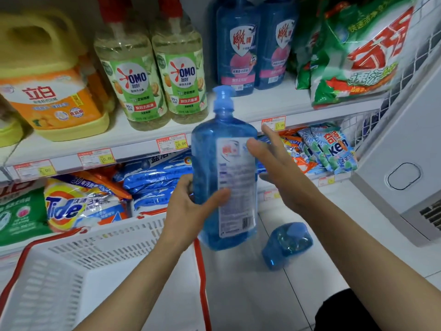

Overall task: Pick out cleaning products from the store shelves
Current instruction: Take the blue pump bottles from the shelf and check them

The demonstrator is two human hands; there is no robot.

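My left hand grips a tall blue pump bottle of detergent around its lower body and holds it upright in front of the shelves, back label toward me. Beside the bottle's right side my right hand is held with fingers straight, thumb tip near the label. A white plastic basket with a red rim sits below my left arm. Another blue bottle lies on the tiled floor to the right of the basket.
The upper shelf carries a yellow jug, two OMO bottles, two blue bottles and a green powder bag. Lower shelf holds Tide and other powder bags. A white cabinet stands at right.
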